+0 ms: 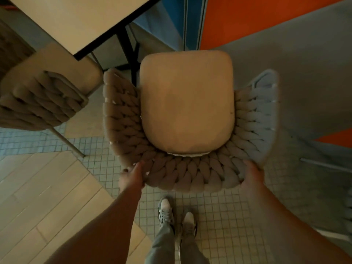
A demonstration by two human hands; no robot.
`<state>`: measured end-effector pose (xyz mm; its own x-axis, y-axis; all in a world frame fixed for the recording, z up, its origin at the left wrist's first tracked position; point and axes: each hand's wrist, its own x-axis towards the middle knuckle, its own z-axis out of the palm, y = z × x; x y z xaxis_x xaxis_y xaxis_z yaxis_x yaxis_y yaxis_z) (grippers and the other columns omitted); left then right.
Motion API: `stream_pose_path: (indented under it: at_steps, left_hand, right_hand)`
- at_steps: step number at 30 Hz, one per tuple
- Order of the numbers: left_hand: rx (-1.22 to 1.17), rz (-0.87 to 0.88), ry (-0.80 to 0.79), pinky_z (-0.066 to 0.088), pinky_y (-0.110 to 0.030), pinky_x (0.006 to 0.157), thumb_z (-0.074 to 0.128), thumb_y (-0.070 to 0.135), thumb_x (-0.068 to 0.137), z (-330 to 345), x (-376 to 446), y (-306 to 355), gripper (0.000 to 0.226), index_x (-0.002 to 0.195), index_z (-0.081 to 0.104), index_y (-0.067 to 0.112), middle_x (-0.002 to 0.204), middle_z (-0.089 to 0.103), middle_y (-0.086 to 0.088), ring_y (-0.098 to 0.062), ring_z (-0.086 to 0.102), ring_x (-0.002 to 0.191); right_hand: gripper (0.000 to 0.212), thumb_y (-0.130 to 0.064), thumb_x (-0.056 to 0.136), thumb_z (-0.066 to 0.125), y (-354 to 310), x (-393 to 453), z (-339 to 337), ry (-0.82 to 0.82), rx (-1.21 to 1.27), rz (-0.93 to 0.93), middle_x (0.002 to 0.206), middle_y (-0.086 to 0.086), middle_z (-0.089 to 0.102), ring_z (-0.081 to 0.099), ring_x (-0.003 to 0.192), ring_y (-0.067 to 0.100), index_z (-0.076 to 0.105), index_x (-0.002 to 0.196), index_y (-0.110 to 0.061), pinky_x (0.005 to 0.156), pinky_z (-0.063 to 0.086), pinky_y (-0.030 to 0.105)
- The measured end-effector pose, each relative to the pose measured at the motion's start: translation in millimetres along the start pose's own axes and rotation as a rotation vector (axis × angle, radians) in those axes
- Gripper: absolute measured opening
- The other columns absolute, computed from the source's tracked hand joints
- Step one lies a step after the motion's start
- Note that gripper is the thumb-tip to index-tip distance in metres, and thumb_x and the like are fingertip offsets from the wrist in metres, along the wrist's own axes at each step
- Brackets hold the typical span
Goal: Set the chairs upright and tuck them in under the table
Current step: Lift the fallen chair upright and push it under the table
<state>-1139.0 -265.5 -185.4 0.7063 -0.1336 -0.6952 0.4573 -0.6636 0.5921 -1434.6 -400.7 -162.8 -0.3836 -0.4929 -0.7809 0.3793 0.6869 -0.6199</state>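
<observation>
A beige chair (187, 103) with a thick woven backrest stands upright right below me, its seat facing the table. My left hand (132, 177) grips the left end of the curved backrest. My right hand (252, 175) grips the right end. The light wooden table (76, 21) with a black edge and black legs lies at the upper left, its corner just left of the seat's front. A second matching chair (43, 92) stands upright at the left, its seat partly under the table.
My two feet in grey shoes (176, 216) stand on small square tiles just behind the chair. Wood-look flooring lies at the lower left. A blue and orange wall panel (238, 18) rises beyond the chair. A thin metal chair leg (323, 164) shows at the right edge.
</observation>
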Motion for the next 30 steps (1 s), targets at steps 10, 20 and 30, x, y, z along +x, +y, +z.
stream_pose_path:
  at_steps: [10, 20, 30]
  left_hand:
    - [-0.349, -0.022, -0.096, 0.057, -0.043, 0.075, 0.067, 0.021, 0.073, 64.0, 36.9, 104.8, 0.06, 0.129, 0.048, 0.027, 0.11, 0.065, -0.006, -0.025, 0.065, 0.093]
    - [-0.44, 0.004, -0.05, 0.056, -0.036, 0.068, 0.068, 0.011, 0.074, 96.6, 59.5, 153.3, 0.058, 0.13, 0.053, 0.021, 0.099, 0.067, -0.004, -0.023, 0.066, 0.086]
    - [-0.33, 0.034, -0.158, 0.056, -0.055, 0.081, 0.079, 0.046, 0.066, 58.6, 95.7, 188.5, 0.089, 0.144, 0.038, 0.032, 0.123, 0.06, -0.003, -0.028, 0.063, 0.105]
  right_hand:
    - [0.054, -0.006, 0.078, 0.069, -60.3, 32.7, 96.0, 0.034, 0.043, -0.207, 0.119, 0.012, 0.063, 0.063, 0.097, 0.027, 0.054, 0.129, -0.014, 0.079, 0.054, 0.044]
    - [0.044, 0.0, 0.077, 0.063, -86.3, 56.5, 150.9, 0.074, 0.128, -0.293, 0.099, 0.003, 0.065, 0.064, 0.082, 0.02, 0.058, 0.117, -0.019, 0.066, 0.055, 0.035]
    - [0.066, -0.012, 0.078, 0.072, -91.2, 57.9, 138.5, -0.02, 0.123, -0.169, 0.122, 0.012, 0.06, 0.063, 0.103, 0.032, 0.045, 0.139, -0.019, 0.081, 0.053, 0.049]
